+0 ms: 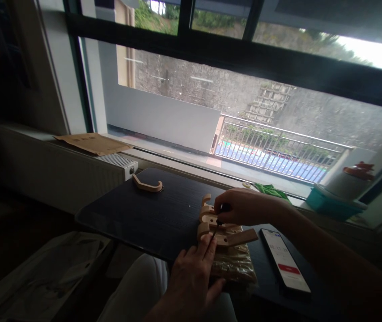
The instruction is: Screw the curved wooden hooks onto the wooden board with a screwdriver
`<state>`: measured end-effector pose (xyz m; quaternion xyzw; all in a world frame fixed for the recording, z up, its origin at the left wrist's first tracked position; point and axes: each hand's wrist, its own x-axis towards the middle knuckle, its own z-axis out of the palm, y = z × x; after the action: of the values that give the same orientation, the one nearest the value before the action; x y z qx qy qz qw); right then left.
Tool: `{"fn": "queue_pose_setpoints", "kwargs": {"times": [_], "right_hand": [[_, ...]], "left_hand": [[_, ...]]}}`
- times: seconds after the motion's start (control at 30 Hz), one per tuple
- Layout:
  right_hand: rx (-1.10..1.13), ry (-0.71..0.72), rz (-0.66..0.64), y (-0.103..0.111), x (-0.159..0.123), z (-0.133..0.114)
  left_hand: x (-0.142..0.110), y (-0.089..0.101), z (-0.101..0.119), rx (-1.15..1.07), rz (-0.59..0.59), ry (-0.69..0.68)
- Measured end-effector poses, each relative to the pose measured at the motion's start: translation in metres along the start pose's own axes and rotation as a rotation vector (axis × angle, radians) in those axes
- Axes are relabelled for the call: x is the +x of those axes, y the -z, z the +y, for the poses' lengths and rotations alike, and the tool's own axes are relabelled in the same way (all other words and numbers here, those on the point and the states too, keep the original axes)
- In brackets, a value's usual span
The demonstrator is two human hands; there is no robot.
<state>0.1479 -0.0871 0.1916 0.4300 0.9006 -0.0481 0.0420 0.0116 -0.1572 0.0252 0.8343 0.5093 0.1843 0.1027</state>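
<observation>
Several pale wooden hooks (205, 229) with dark screw holes lie side by side on a shiny clear-plastic packet (233, 264) at the table's right. My right hand (244, 205) is closed around the dark handle of a thin-shafted tool that looks like a screwdriver (216, 229). Its shaft slants down toward my left fingertips, and the tip is hidden. My left hand (191, 275) presses its fingers on the nearest hook beside the shaft, thumb against the packet. Another curved wooden hook (147, 185) rests apart at the table's far left.
The dark table (137, 214) stands by a window. A phone (286, 261) with a lit screen lies right of the packet. A brown envelope (93, 143) rests on the radiator (60, 167). A green cloth (270, 191) and a teal container (333, 203) are on the sill.
</observation>
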Motion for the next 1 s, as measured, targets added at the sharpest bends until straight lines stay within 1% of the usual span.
{"fn": "queue_pose_setpoints", "kwargs": {"times": [0.1, 0.2, 0.33, 0.47, 0.57, 0.63, 0.73, 0.83, 1.0], "right_hand": [[0.019, 0.041, -0.025, 0.001, -0.002, 0.002], [0.056, 0.067, -0.022, -0.002, 0.000, 0.007], [0.059, 0.043, -0.004, -0.008, 0.002, 0.009], [0.007, -0.012, 0.041, -0.008, 0.002, 0.004], [-0.026, -0.059, 0.001, -0.004, 0.001, 0.000], [-0.033, -0.065, -0.035, 0.000, 0.000, -0.002], [-0.004, -0.020, -0.050, 0.003, -0.001, 0.000], [0.051, 0.040, -0.043, 0.001, 0.000, 0.005], [0.059, 0.038, 0.012, -0.008, 0.003, 0.011]], "left_hand": [[-0.001, -0.004, -0.002, -0.001, 0.021, -0.006], [-0.001, -0.007, -0.003, -0.011, 0.031, -0.010], [-0.001, -0.004, -0.001, -0.018, 0.024, -0.008], [0.000, 0.003, 0.002, -0.008, 0.010, 0.010], [0.000, 0.006, 0.004, -0.004, 0.001, 0.012], [0.000, 0.005, 0.003, -0.001, 0.001, 0.009], [0.000, 0.001, 0.001, 0.008, 0.004, 0.003], [0.001, -0.001, 0.000, 0.012, 0.004, -0.002], [0.001, 0.001, 0.001, 0.015, -0.021, 0.010]]}}
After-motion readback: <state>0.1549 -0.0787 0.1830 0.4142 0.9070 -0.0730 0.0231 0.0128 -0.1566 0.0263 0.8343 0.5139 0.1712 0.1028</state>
